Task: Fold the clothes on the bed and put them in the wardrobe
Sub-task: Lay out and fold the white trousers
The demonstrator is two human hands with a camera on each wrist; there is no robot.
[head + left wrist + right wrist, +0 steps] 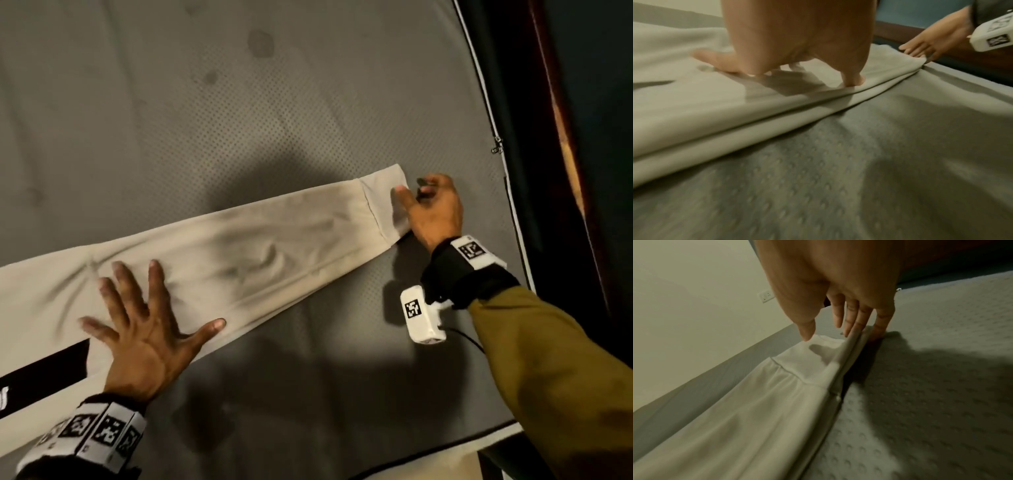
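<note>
A beige garment [239,246] lies flat across the grey mattress [239,102], one long part running right to a cuff [383,198]. A black band with white letters shows at its left end. My left hand [144,315] presses flat on the cloth with fingers spread; in the left wrist view the fingertips [853,81] push down near the folded edge [756,113]. My right hand [428,205] is at the cuff. In the right wrist view the thumb [807,331] touches the cuff [807,363] and its raised edge runs between the fingers [859,318].
The mattress's right edge with white piping [507,205] is just beyond my right hand, with a dark wooden bed frame [565,137] past it. A pale wall with a socket [766,296] stands behind the bed. Bare mattress stretches above and below the garment.
</note>
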